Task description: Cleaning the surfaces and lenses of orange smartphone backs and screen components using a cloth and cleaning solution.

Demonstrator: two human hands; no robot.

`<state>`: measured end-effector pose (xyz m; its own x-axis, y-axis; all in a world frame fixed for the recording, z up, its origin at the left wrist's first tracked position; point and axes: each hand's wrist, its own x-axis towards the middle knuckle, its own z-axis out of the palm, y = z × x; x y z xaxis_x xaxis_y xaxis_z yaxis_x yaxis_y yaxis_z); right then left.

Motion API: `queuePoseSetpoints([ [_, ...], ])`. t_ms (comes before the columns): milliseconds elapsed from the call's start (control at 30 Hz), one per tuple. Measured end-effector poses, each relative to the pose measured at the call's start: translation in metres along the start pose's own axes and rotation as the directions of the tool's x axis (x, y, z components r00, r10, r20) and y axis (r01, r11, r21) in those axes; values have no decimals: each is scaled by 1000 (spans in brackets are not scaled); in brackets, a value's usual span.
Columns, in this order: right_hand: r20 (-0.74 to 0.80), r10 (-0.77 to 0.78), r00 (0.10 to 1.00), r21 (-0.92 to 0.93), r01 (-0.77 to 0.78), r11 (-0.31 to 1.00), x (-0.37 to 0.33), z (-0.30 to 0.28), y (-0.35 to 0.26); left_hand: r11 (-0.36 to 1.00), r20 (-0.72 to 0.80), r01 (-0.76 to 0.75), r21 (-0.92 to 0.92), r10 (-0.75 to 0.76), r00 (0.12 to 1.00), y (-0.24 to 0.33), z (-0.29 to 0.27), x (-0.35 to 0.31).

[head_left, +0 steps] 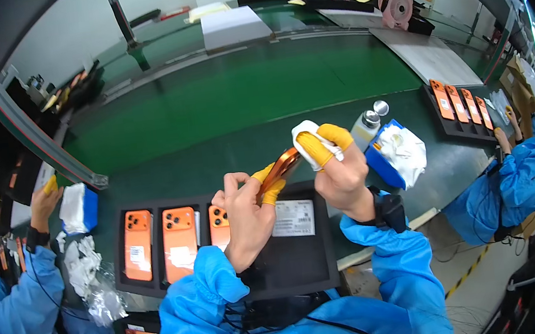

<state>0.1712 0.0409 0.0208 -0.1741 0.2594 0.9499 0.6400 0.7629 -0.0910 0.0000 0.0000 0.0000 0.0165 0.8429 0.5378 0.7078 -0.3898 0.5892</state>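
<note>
My left hand [249, 209], with yellow finger cots on some fingers, grips an orange smartphone [279, 171] tilted on edge above a black tray [299, 263]. My right hand [338, 168], also in yellow finger cots, pinches a white wiping cloth [306, 137] close to the phone's upper end. Whether cloth and phone touch, I cannot tell. Below, an orange phone [138, 246] and another orange phone [180, 244] lie camera side up in the tray. A third phone [219, 229] is partly behind my left hand. A white label [294, 218] shows in the tray's right part.
Right of my hands stand a clear bottle [365, 129] and a blue box [384, 164] of white cloths. Another tray of orange phones [467, 132] sits far right, beside a co-worker in blue [510, 184]. At left are a co-worker's hand [44, 204] and crumpled plastic [105, 306].
</note>
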Motion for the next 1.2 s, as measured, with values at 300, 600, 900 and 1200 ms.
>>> queuePoseSetpoints([
  [300, -52, -274, 960, 27, 276, 961, 18, 22, -47, 978, -290, -10, -208, -52, 956, -29, 4, 3],
  [600, 50, 122, 991, 190, -129, 973, 26, 22, -20, 948, -303, -1, -318, -101, 948, -37, -8, 0],
  [900, 177, 192, 965, 424, -251, 870, 31, 15, -22, 972, -298, -114, -206, 49, 953, -35, -13, 1],
  [1200, 196, 244, 950, 508, -311, 803, 29, 14, -25, 344, 297, 306, -888, -80, 952, -43, -9, -1],
])
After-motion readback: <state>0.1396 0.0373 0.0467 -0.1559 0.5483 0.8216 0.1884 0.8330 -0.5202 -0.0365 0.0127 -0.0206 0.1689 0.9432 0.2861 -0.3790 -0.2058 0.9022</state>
